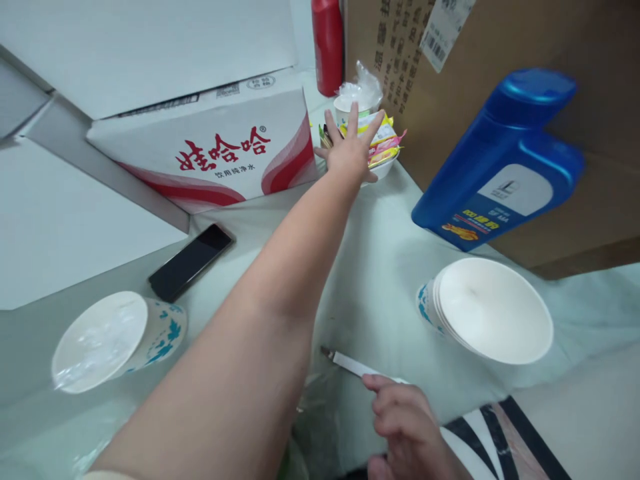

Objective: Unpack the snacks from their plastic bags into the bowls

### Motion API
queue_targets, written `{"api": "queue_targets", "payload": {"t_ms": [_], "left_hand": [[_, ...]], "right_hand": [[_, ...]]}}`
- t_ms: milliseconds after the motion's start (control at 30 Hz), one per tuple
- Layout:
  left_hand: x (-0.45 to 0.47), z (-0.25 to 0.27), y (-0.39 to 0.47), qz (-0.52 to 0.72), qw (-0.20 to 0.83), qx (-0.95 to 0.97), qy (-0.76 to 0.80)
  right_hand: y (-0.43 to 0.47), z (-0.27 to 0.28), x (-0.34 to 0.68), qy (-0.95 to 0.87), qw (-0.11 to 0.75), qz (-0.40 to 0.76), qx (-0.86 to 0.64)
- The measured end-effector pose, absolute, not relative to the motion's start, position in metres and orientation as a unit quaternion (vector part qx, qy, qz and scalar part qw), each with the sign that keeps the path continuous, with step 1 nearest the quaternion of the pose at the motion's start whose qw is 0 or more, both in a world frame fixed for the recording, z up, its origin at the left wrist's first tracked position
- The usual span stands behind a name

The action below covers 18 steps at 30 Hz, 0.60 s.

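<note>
My left hand (347, 150) reaches far forward with its fingers spread, over a white tub (383, 172) of small colourful packets (384, 143). It partly covers them; whether it touches them I cannot tell. At the bottom, my right hand (407, 427) is loosely curled, its thumb apart from the fingers. Its index finger lies over or against a slim white stick (353, 365) with a dark, metallic-looking tip. No grip on the stick shows. Behind the tub stands a paper cup (350, 107) with crumpled clear plastic (361, 87) in or above it.
A white-and-red carton (220, 160) stands left of the tub, with a black phone (191, 262) before it. Paper cups (163, 333) sit at left, and stacked paper bowls (495, 310) at right. A blue bottle (495, 160), red bottle (329, 47) and brown box (600, 133) stand behind.
</note>
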<state>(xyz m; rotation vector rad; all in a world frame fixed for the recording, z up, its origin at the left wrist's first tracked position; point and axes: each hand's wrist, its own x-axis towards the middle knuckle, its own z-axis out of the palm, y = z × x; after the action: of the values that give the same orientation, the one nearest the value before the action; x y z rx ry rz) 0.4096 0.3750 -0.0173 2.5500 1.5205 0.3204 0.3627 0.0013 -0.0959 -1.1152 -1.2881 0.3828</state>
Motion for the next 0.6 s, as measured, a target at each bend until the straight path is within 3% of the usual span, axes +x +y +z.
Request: {"api": "queue_targets", "payload": {"t_ms": [133,300,467,600], "left_hand": [[0.395,-0.003,0.333,0.145,0.096,0.877,0.448],[0.358,0.034,0.251,0.250,0.123,0.872,0.403],[0.281,0.080,0.159,0.309,0.173,0.841,0.408],[0.188,0.079,0.091,0.418,0.177,0.766,0.455]], "right_hand": [[-0.001,-0.061,0.343,-0.495,0.604,0.223,-0.584],[-0.007,-0.055,0.330,-0.495,0.600,0.264,-0.571],[-0.010,-0.068,0.318,-0.530,0.600,0.229,-0.553],[-0.013,-0.067,0.306,-0.586,0.598,0.185,-0.515]]}}
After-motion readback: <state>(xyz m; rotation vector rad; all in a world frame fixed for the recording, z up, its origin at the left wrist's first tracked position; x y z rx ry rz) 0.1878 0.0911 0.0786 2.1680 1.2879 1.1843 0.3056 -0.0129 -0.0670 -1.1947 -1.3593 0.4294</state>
